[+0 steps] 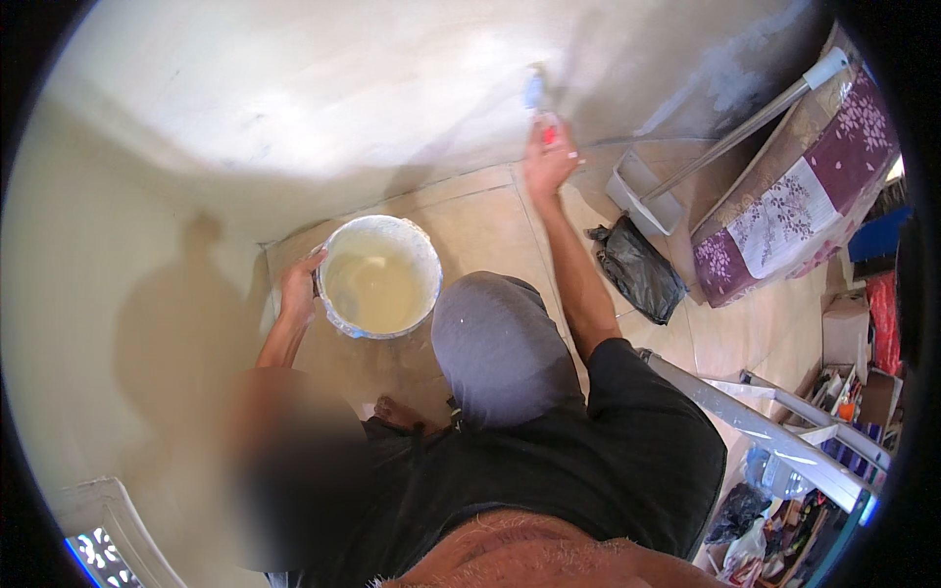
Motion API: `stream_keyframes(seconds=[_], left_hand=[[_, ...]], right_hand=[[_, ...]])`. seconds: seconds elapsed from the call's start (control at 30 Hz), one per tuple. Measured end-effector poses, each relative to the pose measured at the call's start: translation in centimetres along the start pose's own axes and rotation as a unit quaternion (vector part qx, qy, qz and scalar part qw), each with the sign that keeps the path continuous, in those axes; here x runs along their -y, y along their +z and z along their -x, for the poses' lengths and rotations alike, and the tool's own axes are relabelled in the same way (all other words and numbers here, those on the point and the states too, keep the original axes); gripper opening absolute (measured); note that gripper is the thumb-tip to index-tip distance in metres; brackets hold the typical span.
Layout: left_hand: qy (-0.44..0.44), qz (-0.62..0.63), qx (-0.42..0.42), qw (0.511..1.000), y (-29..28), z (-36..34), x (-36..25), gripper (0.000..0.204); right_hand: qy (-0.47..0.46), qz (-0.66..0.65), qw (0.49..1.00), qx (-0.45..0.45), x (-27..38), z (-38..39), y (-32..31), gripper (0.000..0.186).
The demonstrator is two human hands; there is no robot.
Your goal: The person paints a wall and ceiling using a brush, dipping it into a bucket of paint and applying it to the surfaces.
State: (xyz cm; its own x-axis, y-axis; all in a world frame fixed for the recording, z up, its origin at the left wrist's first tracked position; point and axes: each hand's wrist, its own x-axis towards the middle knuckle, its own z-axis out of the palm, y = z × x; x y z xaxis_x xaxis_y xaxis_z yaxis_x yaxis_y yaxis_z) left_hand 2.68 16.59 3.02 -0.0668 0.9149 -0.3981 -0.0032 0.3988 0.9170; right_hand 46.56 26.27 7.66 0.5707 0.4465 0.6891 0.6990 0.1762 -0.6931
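My left hand (297, 287) is closed on the left rim of a white bucket (428, 257). Pale cream liquid (372, 284) lies inside it, and dried smears coat its rim. The bucket is on the tiled floor or just above it; I cannot tell which. Further out, my right hand (552, 162) grips a paintbrush (534, 93) with red showing at the handle and a bluish middle part. Its tip is blurred and points at the pale wall (323, 88); whether it touches the wall is unclear.
A black plastic bag (640, 269) lies beside a white long-handled dustpan (650, 204). Purple-and-white patterned cloth (784, 220) covers something at the right. An aluminium ladder (755, 421) stands at the lower right, by cluttered boxes and bags. A white frame (123, 519) shows lower left.
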Motion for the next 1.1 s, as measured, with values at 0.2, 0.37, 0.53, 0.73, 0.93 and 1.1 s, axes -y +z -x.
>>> stream_keyframes(seconds=[0.2,0.37,0.53,0.73,0.93,1.1], left_hand=[[0.008,-0.042,0.010,0.999,0.3,1.3,-1.3,0.031],[0.012,0.050,0.003,0.999,-0.3,0.4,0.7,0.031],[-0.006,0.040,-0.019,0.999,0.2,1.4,-0.4,0.032],[0.005,0.054,0.010,0.998,0.1,1.1,-0.4,0.034],[-0.010,0.032,0.030,0.999,0.8,0.9,-0.6,0.037],[-0.001,0.073,0.045,0.996,0.9,1.0,-1.1,0.041]], right_hand=[[-0.127,-0.260,0.941,0.172,12.8,9.0,3.6,0.022],[-0.150,-0.292,0.913,0.243,15.5,9.5,6.7,0.017],[-0.038,-0.261,0.949,0.171,5.8,3.6,5.5,0.019],[0.054,0.034,0.998,-0.009,-3.9,-7.1,-5.7,0.020],[0.036,0.153,0.977,-0.146,-12.5,-12.4,-5.8,0.020],[0.051,0.085,0.994,-0.038,-3.3,-5.8,-0.9,0.018]])
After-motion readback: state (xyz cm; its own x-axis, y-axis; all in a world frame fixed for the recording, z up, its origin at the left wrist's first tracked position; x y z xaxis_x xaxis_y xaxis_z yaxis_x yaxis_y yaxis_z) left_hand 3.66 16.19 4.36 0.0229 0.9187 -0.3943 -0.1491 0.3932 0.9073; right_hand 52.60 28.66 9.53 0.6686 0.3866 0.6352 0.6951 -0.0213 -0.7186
